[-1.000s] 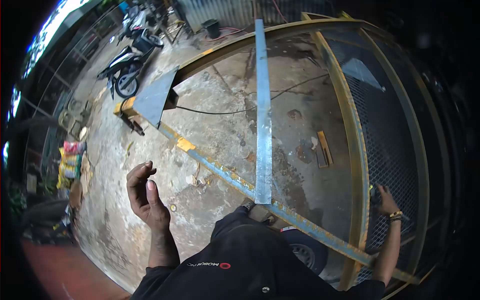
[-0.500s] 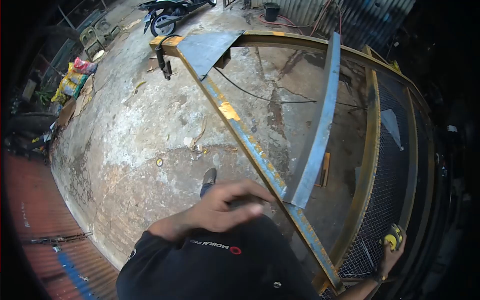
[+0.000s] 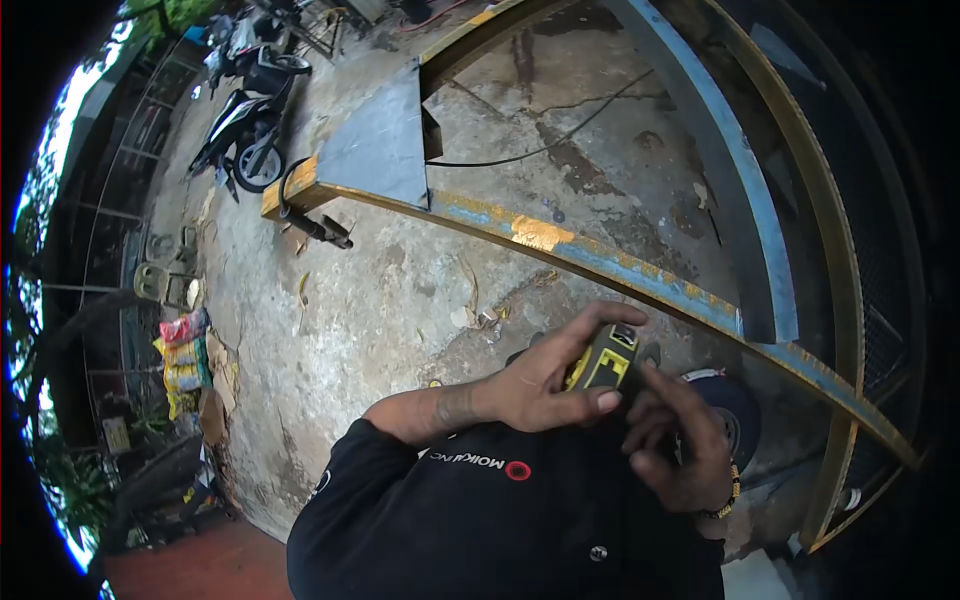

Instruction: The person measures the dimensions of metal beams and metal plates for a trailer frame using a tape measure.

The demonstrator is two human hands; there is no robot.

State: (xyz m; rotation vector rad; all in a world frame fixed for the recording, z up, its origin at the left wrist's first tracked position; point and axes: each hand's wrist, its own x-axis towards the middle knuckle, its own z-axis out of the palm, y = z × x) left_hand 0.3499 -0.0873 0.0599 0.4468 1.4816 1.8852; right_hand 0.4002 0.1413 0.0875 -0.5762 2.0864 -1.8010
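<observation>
A yellow and black tape measure (image 3: 606, 358) is gripped in my left hand (image 3: 545, 380), between the thumb and the fingers, in front of my dark shirt. Close to its right side is my right hand (image 3: 685, 440), with fingers apart and curved, holding nothing; a beaded bracelet is on that wrist. Just beyond both hands runs a rusty yellow and blue steel beam (image 3: 640, 272). A grey triangular metal plate (image 3: 378, 145) lies on the frame's corner. A blue-grey metal bar (image 3: 735, 150) crosses the frame and rests on the beam at its near end.
A black holder with a cable (image 3: 318, 228) hangs at the frame's left corner. Farther back stands a motorcycle (image 3: 245, 140). Colourful sacks (image 3: 183, 365) lie at the left beside chairs. A round dark object (image 3: 728, 410) is below the beam, right of my hands.
The tape measure has passed from my right hand to my left. My right hand has come in from the far right. The view has turned, showing more of the left side.
</observation>
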